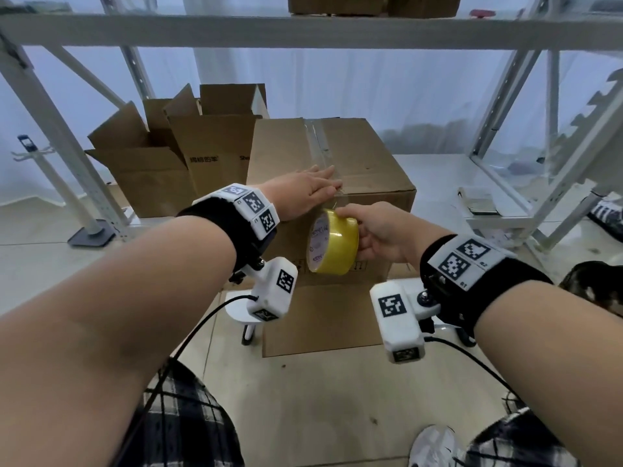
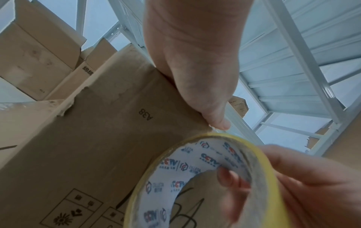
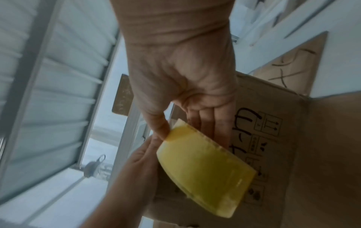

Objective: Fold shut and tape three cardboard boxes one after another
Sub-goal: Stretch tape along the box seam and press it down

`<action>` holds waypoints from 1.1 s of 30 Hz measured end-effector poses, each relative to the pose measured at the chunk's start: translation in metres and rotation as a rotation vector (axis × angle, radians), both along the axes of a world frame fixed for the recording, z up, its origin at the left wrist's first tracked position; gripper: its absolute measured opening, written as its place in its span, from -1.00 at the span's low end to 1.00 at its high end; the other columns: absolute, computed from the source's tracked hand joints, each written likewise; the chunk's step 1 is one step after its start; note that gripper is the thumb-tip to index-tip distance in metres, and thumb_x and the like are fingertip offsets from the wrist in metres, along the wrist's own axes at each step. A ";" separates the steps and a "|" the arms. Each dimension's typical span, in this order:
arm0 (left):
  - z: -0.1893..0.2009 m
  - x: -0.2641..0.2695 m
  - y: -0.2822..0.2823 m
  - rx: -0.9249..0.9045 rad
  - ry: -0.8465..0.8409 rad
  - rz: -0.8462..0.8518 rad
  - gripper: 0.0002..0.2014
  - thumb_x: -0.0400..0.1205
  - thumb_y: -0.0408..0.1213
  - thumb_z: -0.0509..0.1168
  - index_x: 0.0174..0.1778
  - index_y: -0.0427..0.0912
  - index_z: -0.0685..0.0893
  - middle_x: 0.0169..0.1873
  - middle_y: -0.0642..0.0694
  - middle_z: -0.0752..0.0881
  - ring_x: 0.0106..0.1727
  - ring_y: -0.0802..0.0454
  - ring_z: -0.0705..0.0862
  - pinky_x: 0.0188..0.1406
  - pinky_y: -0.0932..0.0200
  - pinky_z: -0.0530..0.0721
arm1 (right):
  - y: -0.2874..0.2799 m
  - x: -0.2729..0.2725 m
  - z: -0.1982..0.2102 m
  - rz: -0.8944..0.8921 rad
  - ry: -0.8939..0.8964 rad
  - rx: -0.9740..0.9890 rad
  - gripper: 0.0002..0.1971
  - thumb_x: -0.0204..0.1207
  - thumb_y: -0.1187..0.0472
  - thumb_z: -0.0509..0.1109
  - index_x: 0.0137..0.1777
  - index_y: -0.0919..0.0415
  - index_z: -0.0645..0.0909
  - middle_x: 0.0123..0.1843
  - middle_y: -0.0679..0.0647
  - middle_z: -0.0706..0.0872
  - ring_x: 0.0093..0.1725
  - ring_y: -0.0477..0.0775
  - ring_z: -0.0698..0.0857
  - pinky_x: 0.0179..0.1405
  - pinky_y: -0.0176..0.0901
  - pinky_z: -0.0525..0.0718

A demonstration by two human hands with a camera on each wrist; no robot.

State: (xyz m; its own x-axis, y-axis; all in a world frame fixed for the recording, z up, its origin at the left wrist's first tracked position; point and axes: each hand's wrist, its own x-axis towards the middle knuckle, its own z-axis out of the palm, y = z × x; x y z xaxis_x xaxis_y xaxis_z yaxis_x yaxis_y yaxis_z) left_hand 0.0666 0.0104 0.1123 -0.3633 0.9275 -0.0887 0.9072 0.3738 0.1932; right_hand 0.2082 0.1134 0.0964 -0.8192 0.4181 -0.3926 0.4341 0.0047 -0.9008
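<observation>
A closed cardboard box point(image 1: 371, 156) stands in front of me, with clear tape point(image 1: 318, 143) running along its top seam. My left hand point(image 1: 308, 192) lies flat on the top near the front edge, fingers straight, pressing the tape down; its thumb point(image 2: 218, 121) rests at the box's front edge. My right hand point(image 1: 377, 232) grips a yellow tape roll point(image 1: 333, 244) against the box's front face, just below that edge. A finger point(image 2: 230, 177) is hooked inside the roll's printed core point(image 2: 187, 174). In the right wrist view the roll point(image 3: 205, 171) is pinched between thumb and fingers.
Two open cardboard boxes point(image 1: 158, 153) stand behind and to the left of the taped one. White metal shelving point(image 1: 303, 32) frames the area, with more boxes point(image 1: 371, 3) on the upper shelf. A flat cardboard piece point(image 1: 320, 318) leans below the box. A small white stool point(image 1: 246, 315) stands by my left wrist.
</observation>
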 end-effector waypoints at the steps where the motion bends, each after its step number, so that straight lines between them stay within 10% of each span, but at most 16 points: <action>1: 0.000 0.001 0.001 0.007 0.001 -0.007 -0.54 0.80 -0.06 -0.12 0.65 -0.01 0.19 0.68 0.02 0.03 0.69 0.04 -0.05 0.61 0.08 -0.12 | 0.000 0.001 0.002 0.004 -0.008 -0.012 -0.62 0.62 0.05 0.36 0.27 0.33 0.52 0.08 0.27 0.73 0.00 0.20 0.76 -0.20 -0.01 0.75; 17: -0.004 -0.001 0.001 -0.036 0.102 -0.061 -0.50 0.80 -0.08 -0.13 0.68 -0.07 0.04 0.68 -0.03 0.05 0.68 0.03 -0.02 0.60 0.14 -0.11 | -0.004 -0.008 -0.005 0.008 -0.170 0.196 -0.70 0.61 0.02 0.38 -0.11 0.26 0.47 -0.31 0.15 0.60 -0.41 0.05 0.63 -0.73 -0.32 0.56; 27: -0.009 0.005 0.010 0.033 0.290 -0.032 -0.42 0.72 0.17 -0.08 0.67 0.10 0.11 0.54 -0.03 0.33 0.52 -0.11 0.27 0.50 -0.07 0.24 | -0.002 -0.009 -0.016 0.000 -0.133 0.132 -0.66 0.55 -0.05 0.43 -0.05 0.26 0.52 -0.22 0.15 0.67 -0.30 0.06 0.69 -0.58 -0.23 0.68; 33: -0.011 -0.001 0.019 0.036 0.250 -0.096 -0.39 0.73 0.06 0.05 0.68 -0.06 0.09 0.68 -0.07 0.08 0.69 -0.03 0.00 0.62 0.06 -0.06 | 0.004 -0.007 -0.028 0.034 0.006 0.135 -0.62 0.57 -0.05 0.40 0.05 0.33 0.61 -0.32 0.07 0.63 -0.45 -0.06 0.67 -0.61 -0.33 0.58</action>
State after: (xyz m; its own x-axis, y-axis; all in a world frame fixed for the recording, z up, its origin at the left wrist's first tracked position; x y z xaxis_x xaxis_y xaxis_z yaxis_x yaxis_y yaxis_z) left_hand 0.0651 0.0296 0.1016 -0.2797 0.9597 0.0263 0.9594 0.2804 -0.0295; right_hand 0.2015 0.1172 0.0684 -0.8359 0.4386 -0.3300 0.4266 0.1406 -0.8935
